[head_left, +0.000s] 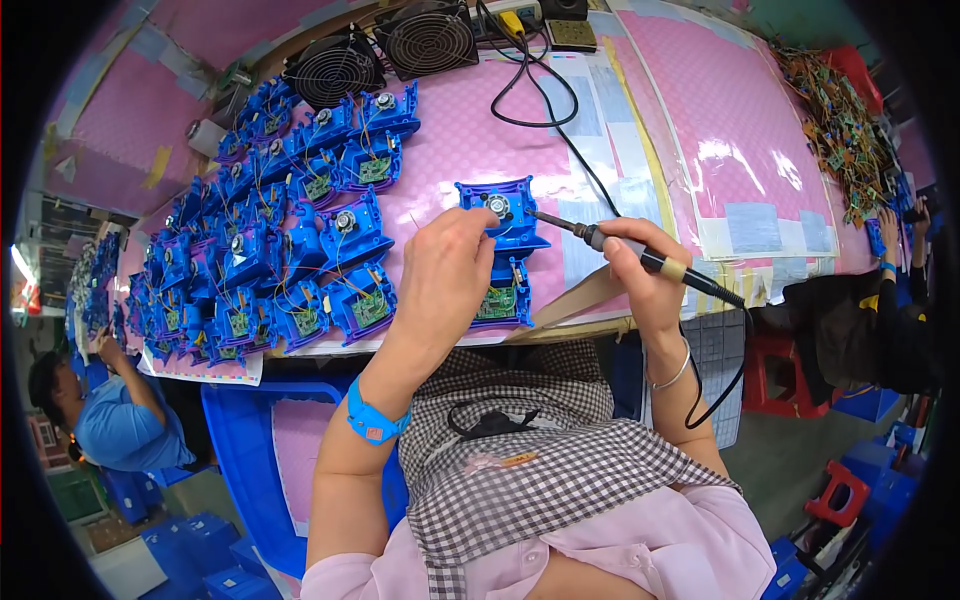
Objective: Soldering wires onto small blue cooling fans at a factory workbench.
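My right hand point(648, 275) grips a soldering iron point(590, 236) like a pen, its tip at the right side of a round speaker point(499, 206). That speaker sits in a blue plastic housing point(518, 236) in front of me. My left hand point(445, 270) is closed over the housing's left side, thumb and fingertips pinched beside the speaker. What they pinch is hidden, though a thin wire-like end pokes out behind the hand. Nearer me, joined to or touching this housing, lies another blue part with a green circuit board point(497, 303), partly covered by my left hand.
Many similar blue housings point(345, 225) with wires crowd the left of the table. Two black fans point(428, 42) stand at the back. The iron's black cable point(590, 170) crosses the pink table covering point(700, 130). Wired boards point(835, 130) are heaped far right. People work at both sides.
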Demonstrator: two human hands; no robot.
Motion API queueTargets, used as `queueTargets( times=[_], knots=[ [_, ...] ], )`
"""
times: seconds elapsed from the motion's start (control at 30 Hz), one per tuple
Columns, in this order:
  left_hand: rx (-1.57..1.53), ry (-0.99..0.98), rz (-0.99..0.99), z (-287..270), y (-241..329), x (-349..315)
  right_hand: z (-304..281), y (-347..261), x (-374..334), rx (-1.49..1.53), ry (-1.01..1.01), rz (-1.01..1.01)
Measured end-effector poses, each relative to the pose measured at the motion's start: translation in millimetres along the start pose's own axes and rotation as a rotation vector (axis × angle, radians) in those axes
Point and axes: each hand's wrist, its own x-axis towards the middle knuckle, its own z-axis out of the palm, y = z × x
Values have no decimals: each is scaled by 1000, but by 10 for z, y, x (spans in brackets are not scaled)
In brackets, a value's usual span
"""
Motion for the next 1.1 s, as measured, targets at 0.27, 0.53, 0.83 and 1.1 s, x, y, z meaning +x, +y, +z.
queueTargets(
  times=[0.27,0.53,0.83,1.1],
  knots=[
    [7,38,75,174,-87,110,17,1,36,-52,-79,-69],
    [0,19,34,211,-98,144,24,16,46,-84,-89,-45],
    [-83,150,111,150,-39,117,31,15,53,-79,-95,-53],
    [-219,309,-335,-63,-144,-65,16,24,57,-52,-78,-99]
  ],
)
